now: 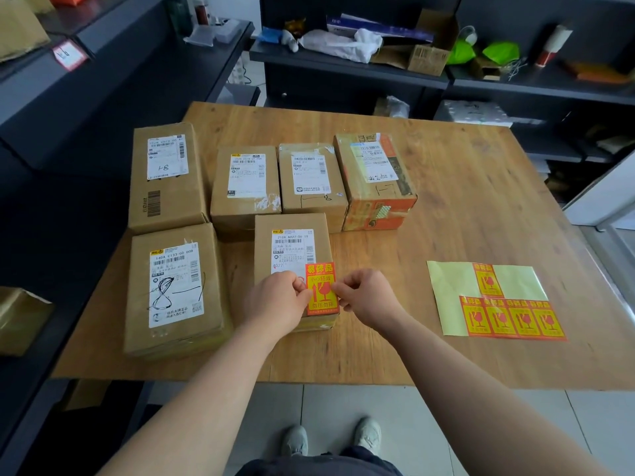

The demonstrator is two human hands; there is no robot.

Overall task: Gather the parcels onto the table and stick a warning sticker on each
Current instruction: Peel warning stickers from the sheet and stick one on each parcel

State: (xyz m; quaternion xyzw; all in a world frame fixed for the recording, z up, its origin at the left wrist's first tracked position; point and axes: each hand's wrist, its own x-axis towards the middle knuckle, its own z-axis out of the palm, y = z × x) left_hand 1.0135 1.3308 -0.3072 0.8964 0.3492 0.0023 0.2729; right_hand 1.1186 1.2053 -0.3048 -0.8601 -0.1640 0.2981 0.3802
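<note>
Six parcels sit gathered; both hands, left hand (280, 300) and right hand (364, 293), pinch a warning sticker (322, 289) over the centre-frame parcel (292, 249). Next, I judge: press it flat.

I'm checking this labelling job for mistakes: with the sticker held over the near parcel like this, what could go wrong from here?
1. The warning sticker, pinched by the left hand and right hand, overlaps the shipping label at its lower corner; pressed down there, it may hide printed text.
2. The sticker sheet shows five stickers for five bare parcels, so a spoiled one leaves none spare.
</note>
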